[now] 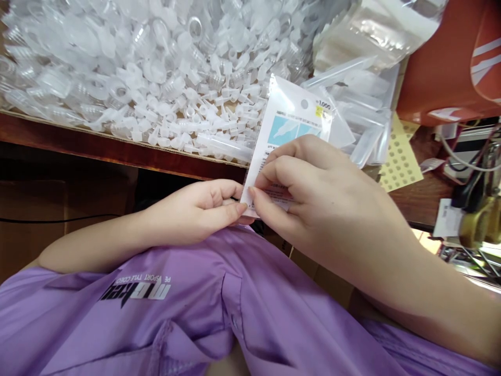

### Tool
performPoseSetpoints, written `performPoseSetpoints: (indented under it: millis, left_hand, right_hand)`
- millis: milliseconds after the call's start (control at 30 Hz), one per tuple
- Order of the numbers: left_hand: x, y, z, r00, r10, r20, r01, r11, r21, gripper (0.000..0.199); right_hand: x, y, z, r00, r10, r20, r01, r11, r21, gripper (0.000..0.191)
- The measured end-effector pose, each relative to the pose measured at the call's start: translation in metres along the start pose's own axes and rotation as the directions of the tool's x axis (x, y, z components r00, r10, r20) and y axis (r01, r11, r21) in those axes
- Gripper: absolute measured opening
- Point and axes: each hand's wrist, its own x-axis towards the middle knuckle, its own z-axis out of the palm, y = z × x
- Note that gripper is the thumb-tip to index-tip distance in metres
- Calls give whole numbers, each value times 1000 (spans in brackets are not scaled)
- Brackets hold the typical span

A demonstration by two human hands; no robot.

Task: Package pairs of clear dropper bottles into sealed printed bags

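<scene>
A flat clear packet with a printed card (294, 108) in it leans up from my lap, its blue pictures and a "1,000" price mark facing me. My left hand (213, 206) pinches the lower left corner between thumb and fingers. Across the lower part of the packet lies my right hand (309, 193), its thumb and fingertips closed on the packet's face and hiding much of the print. Just beyond, the pile of small clear plastic nozzles and caps (188, 99) spreads along the table's edge.
Clear plastic sleeves (364, 104) lie to the right of the pile, with more bags (376, 36) behind. A yellow sticker sheet (403, 156) rests near an orange container (446, 62). Scissors-like black handles (469, 183) are at far right. The wooden table edge (97, 149) runs before me.
</scene>
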Motion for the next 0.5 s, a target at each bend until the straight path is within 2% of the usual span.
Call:
performPoseSetpoints:
  millis: [167, 300, 400, 500]
  left_hand:
    - [1, -2, 0, 999, 47, -7, -47, 999, -3, 9]
    - [2, -4, -1, 997, 56, -58, -55, 998, 20, 10]
    - [4, -6, -2, 993, 77, -85, -72, 996, 53, 12]
    - [4, -8, -3, 991, 104, -80, -102, 994, 32, 17]
  right_hand:
    - [-1, -1, 0, 1000, 11, 14, -11, 1000, -9, 18]
    - [-1, -4, 3, 1000, -12, 19, 13, 998, -55, 16]
    - [-3, -6, 2, 1000, -2, -20, 2, 1000, -10, 12]
    - [-16, -1, -7, 993, 54, -110, -43, 994, 103, 12]
